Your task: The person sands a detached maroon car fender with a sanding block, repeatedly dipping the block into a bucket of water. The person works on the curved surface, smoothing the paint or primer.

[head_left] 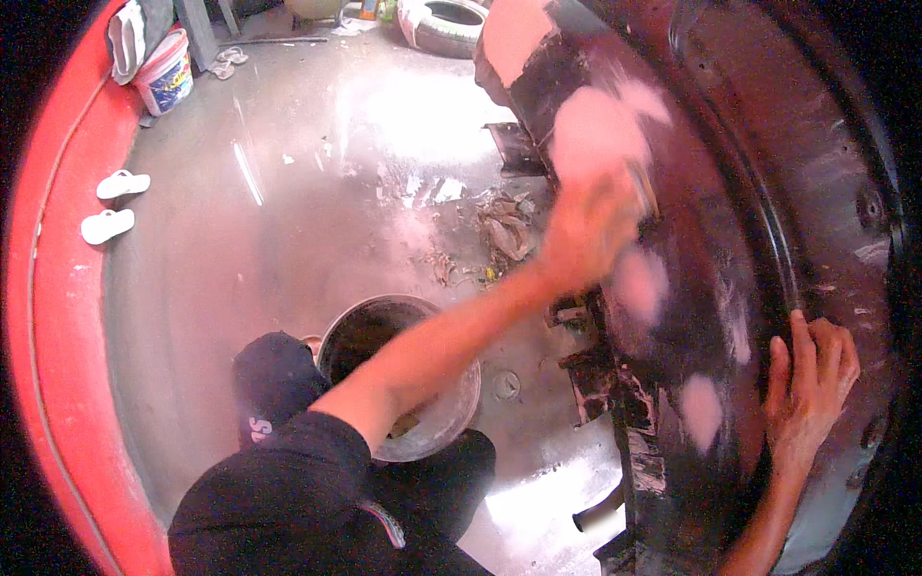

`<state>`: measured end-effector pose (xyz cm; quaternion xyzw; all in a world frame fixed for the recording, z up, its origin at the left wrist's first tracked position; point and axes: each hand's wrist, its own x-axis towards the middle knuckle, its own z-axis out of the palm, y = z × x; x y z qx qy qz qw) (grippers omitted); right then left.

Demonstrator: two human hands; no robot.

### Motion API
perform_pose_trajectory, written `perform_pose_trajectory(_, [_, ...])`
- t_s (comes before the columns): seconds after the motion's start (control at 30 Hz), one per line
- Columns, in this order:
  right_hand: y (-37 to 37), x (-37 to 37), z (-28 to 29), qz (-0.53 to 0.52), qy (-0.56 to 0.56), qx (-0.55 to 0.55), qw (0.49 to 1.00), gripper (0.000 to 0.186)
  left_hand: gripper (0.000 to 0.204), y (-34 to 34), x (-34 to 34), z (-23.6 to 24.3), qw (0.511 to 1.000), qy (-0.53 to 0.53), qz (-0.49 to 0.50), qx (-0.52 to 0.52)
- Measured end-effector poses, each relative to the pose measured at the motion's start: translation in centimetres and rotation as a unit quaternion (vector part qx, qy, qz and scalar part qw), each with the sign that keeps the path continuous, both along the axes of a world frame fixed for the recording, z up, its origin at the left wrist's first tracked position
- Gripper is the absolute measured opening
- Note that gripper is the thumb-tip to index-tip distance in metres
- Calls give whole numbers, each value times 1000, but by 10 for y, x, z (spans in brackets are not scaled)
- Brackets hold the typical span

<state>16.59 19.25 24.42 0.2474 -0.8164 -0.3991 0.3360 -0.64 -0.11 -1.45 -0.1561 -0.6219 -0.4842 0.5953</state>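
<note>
A large dark car body panel (687, 317) with pink filler patches (699, 411) takes up the right side. My left hand (591, 230) reaches across to it, fingers closed on a thin flat pad (642, 190) pressed against the panel beside the large upper pink patch (595, 132). Motion blurs that hand, and most of the pad is hidden under it. Lower down on the right, my right hand (812, 379) lies on the panel next to a raised ridge, its fingers stretched out and holding nothing.
Below my left forearm stands a round bucket (459, 418) between my legs. Scraps (507, 230) lie on the floor along the panel's ragged edge. White flip-flops (108, 227) sit by the red wall (58, 317); a paint pail (165, 77) and a tyre (449, 29) stand farther back.
</note>
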Motion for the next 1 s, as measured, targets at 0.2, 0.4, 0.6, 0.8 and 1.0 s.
perform_pose_trajectory(0.2, [-5,-7,1,33,7,10,999,34,37,-70,-81,33,978,-84,99,161])
perform_pose_trajectory(0.4, [5,-1,2,-4,9,14,1000,33,47,20,25,-26,991,-57,-64,101])
perform_pose_trajectory(0.6, [-2,-6,0,14,26,19,999,32,40,-57,-76,5,963,-177,70,189])
perform_pose_trajectory(0.8, [7,-1,4,-9,16,14,1000,33,44,22,17,-37,979,-147,-2,139])
perform_pose_trajectory(1.0, [0,-4,1,3,7,7,1000,35,40,-59,-82,-6,939,-254,59,226])
